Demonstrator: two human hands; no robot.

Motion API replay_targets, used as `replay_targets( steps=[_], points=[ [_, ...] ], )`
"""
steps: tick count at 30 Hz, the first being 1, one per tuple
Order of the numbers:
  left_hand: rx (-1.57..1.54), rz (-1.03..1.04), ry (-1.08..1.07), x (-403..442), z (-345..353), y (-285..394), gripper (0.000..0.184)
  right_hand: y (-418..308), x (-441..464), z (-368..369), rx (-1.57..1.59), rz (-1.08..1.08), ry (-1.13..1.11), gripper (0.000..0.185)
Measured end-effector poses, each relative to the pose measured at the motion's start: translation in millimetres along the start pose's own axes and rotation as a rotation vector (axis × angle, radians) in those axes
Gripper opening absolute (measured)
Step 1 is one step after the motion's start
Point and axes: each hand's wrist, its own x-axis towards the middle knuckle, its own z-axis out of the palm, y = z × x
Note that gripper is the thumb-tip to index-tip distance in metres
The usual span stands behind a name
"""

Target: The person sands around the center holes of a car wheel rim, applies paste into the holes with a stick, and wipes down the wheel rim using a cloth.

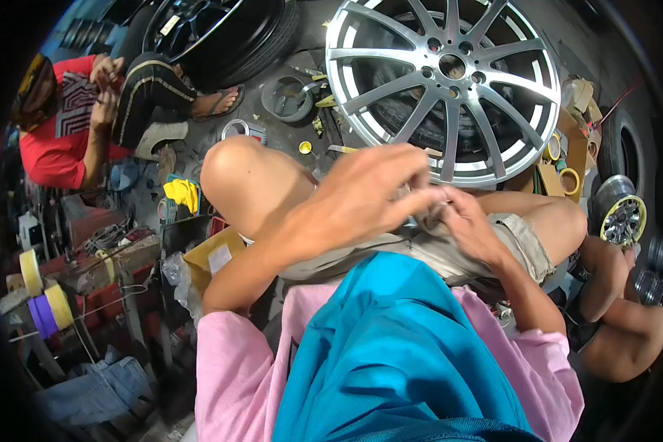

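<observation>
My left hand (376, 184) is raised above my lap, its fingers curled over and its thumb reaching toward the other hand. The fingertips of my right hand (464, 225) are pinched together right beside that thumb. Whatever lies between the fingers of either hand is too small or hidden to make out, and the fingers are slightly blurred. Just beyond both hands a silver multi-spoke alloy wheel rim (449, 107) lies face up, its lower edge close to my left knuckles.
At left a person in a red shirt (55, 140) sits by a black wheel with tyre (221, 44). A grey bucket (287, 99) stands on the floor. Tape rolls (569, 180) lie in a cardboard box (578, 144). Another person's bare limbs (619, 324) show at right, near a small rim (622, 217).
</observation>
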Motion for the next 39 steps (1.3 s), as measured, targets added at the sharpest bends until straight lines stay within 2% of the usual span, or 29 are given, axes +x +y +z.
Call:
replay_targets(
  steps=[1, 3, 4, 5, 7, 8, 10, 11, 13, 16, 18, 23, 25, 26, 27, 28, 29, 31, 33, 35, 37, 38, 39],
  points=[
    [0.002, 0.000, 0.007, 1, 12, -1, 0.031, -20, -7, -7, 0.091, -0.003, 0.031, 0.011],
    [-0.062, 0.233, 0.060, 5, 35, -1, 0.044, -65, -22, -26, 0.149, -0.142, 0.076, 0.012],
    [-0.067, 0.217, -0.055, 9, 37, 8, 0.053, -83, -30, -33, 0.195, -0.136, 0.123, 0.013],
    [-0.066, 0.225, -0.058, 14, 40, 16, 0.053, -98, -36, -39, 0.241, -0.132, 0.167, 0.014],
    [-0.196, 0.344, -0.048, 26, 48, 29, 0.051, -119, -41, -42, 0.114, -0.228, 0.250, 0.016],
    [-0.172, 0.412, 0.051, 33, 53, 31, 0.045, -121, -45, -44, 0.132, -0.274, 0.316, 0.016],
    [-0.224, 0.407, 0.009, 44, 40, 45, 0.039, -130, -49, -50, 0.202, -0.352, 0.416, 0.015],
    [-0.284, 0.405, -0.045, 48, 32, 56, 0.034, -138, -51, -55, 0.156, -0.361, 0.492, 0.023],
    [-0.513, 0.420, 0.000, 56, 21, 82, 0.017, -158, -62, -70, 0.177, -0.364, 0.557, 0.026],
    [-0.594, 0.649, 0.234, 73, 15, 121, 0.019, -170, -70, -80, 0.135, -0.427, 0.535, 0.028],
    [-0.570, 0.750, 0.312, 84, 7, 133, 0.019, -171, -70, -80, 0.097, -0.408, 0.480, 0.032],
    [-0.337, 0.541, 0.386, 97, -17, 111, 0.024, -142, -50, -62, 0.060, -0.249, 0.286, 0.042],
    [-0.318, 0.300, 0.309, 91, -27, 88, 0.025, -118, -39, -56, 0.095, -0.165, 0.232, 0.048],
    [-0.354, 0.252, 0.300, 92, -31, 81, 0.027, -102, -34, -55, 0.123, -0.130, 0.219, 0.050],
    [-0.265, 0.341, 0.348, 101, -34, 59, 0.028, -84, -29, -53, 0.167, -0.109, 0.218, 0.053],
    [-0.226, 0.199, 0.315, 94, -39, 59, 0.032, -61, -24, -53, 0.228, -0.134, 0.233, 0.047],
    [-0.222, 0.203, 0.300, 94, -43, 52, 0.032, -47, -22, -55, 0.288, -0.161, 0.246, 0.043],
    [-0.255, 0.077, 0.304, 94, -44, 30, 0.034, -36, -26, -60, 0.259, -0.159, 0.258, 0.038],
    [-0.299, 0.088, 0.306, 96, -37, 8, 0.034, -31, -32, -64, 0.224, -0.149, 0.267, 0.035],
    [-0.347, 0.094, 0.319, 96, -30, -5, 0.033, -34, -41, -65, 0.168, -0.075, 0.071, 0.037],
    [-0.385, -0.075, 0.317, 87, -24, -15, 0.030, -51, -57, -60, 0.128, -0.041, 0.075, 0.033],
    [-0.334, -0.076, 0.293, 83, -21, -30, 0.026, -49, -62, -63, -0.010, -0.281, 0.160, 0.038],
    [-0.289, -0.079, 0.256, 78, -17, -34, 0.024, -52, -67, -64, -0.072, -0.400, 0.191, 0.040]
  ],
)
